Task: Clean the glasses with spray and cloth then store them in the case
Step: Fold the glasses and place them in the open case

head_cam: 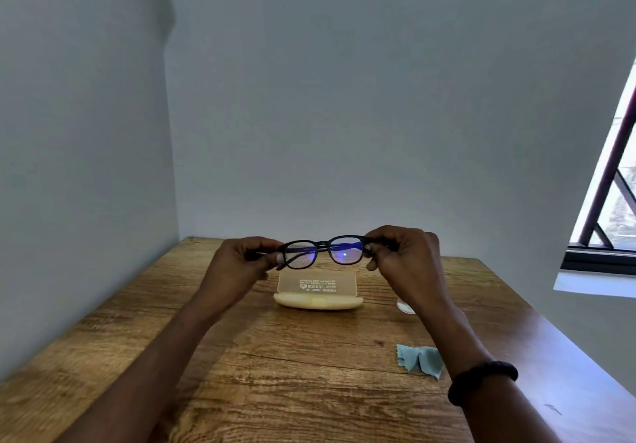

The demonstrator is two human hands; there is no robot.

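Black-framed glasses (323,249) are held up above the wooden table (275,356), lenses facing me. My left hand (241,263) grips their left end and my right hand (402,253) grips their right end. Below them a pale yellow case (318,291) lies open, its lid with white print standing up at the back. A light blue cloth (420,360) lies crumpled on the table beside my right forearm. A small clear bottle (405,306), probably the spray, shows partly behind my right wrist.
Grey walls close off the table at the back and on the left. A window with a dark frame (605,229) is at the right. A black band (481,380) sits on my right wrist.
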